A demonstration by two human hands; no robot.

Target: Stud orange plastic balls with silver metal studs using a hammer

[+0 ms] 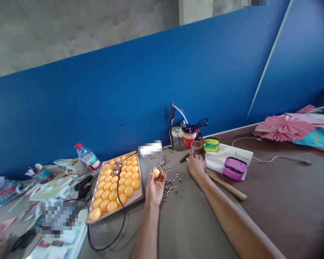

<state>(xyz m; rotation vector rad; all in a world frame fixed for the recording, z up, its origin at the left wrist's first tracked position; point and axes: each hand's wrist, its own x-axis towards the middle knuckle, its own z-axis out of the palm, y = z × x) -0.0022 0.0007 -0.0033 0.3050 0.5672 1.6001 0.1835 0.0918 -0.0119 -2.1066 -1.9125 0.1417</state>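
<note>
My left hand (155, 187) is turned palm up and its fingertips pinch a small orange ball (156, 173). It hovers over a scatter of small silver beads (167, 180) on the grey table. My right hand (196, 166) lies knuckles up beside the head of a wooden-handled hammer (224, 183); its fingers curl down near the hammer head, and whether it grips anything is hidden. Left of my left hand stands a tray (140, 180) full of several orange balls.
A black cable (118, 201) crosses the tray. A glue gun (83, 185) and a water bottle (88, 157) lie left. Cups and a jar (177, 138) stand by the blue wall. A pink case (234, 168) sits on white cloth; pink paper fans (283, 127) lie far right.
</note>
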